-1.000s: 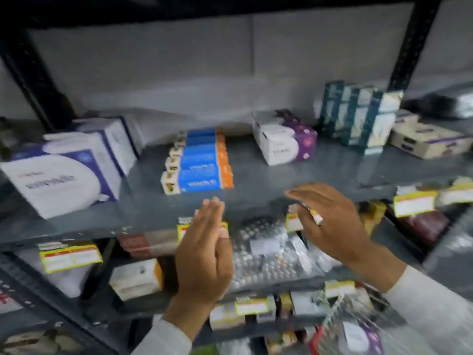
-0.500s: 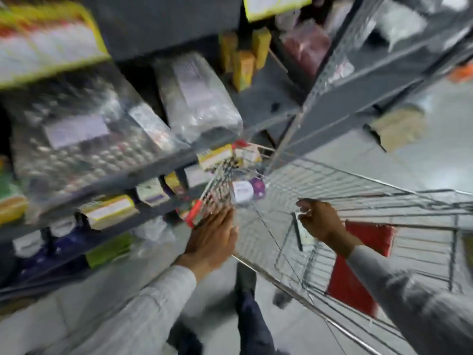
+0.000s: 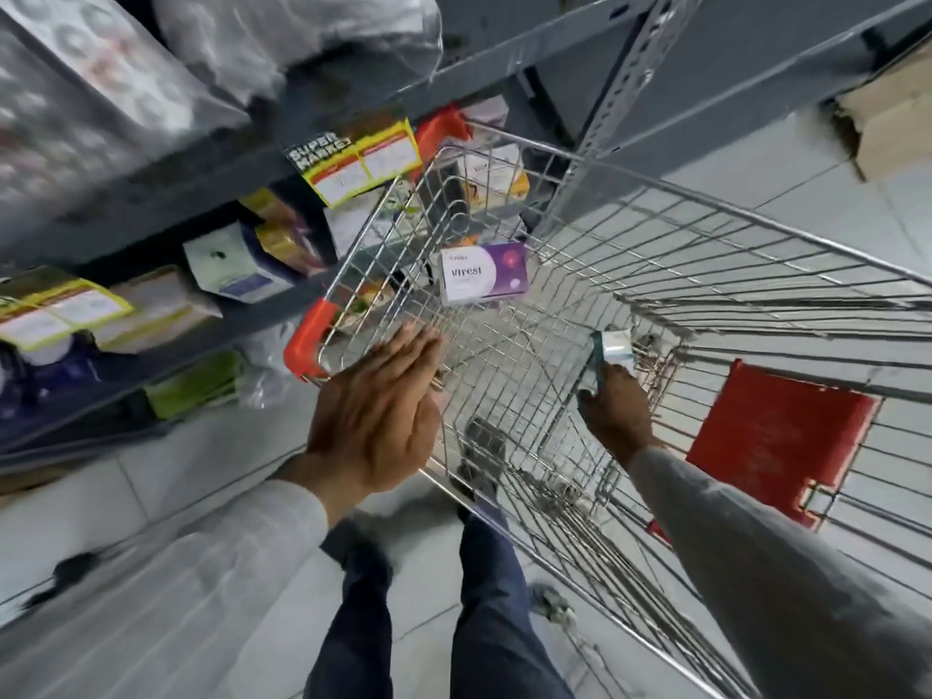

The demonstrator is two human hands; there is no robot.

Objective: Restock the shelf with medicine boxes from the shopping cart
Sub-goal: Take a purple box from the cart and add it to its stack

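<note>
1. Grey shelf (image 3: 166, 189) with boxes fills the upper left; wire cart (image 3: 655, 234) sits centre
2. Purple-white box (image 3: 483, 273) lies in the cart
3. Left hand (image 3: 375, 421) flat, open, at the cart rim
4. Right hand (image 3: 618, 411) grips a small white-teal box (image 3: 613, 348) inside the cart

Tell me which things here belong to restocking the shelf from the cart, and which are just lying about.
Part of the job:
- shopping cart
- purple and white box lying in the cart
- teal and white box gripped by the right hand
- left hand, open at the cart's rim
- shelf

Just lying about:
- yellow price tag
- red flap
- blister packs
</note>
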